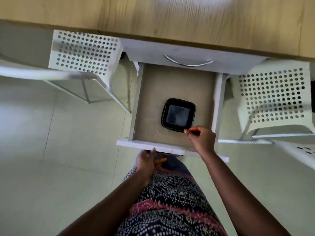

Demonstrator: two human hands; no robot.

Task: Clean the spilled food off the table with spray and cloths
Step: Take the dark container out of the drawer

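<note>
The table [170,17] runs across the far side, its top pale wood grain, blurred here. Beneath its near edge sits a white drawer front [150,53] with a curved metal handle [188,63]. Below that, a white drawer [172,148] with a beige floor is pulled fully out toward the near side.

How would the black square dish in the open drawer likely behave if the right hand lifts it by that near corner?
The black square dish looks rigid and glossy, so probably slippery under the fingertips of the right hand. Gripped at one corner only, it would likely tilt. It sits flat on the drawer floor, so a push should slide it, not roll it.
</note>
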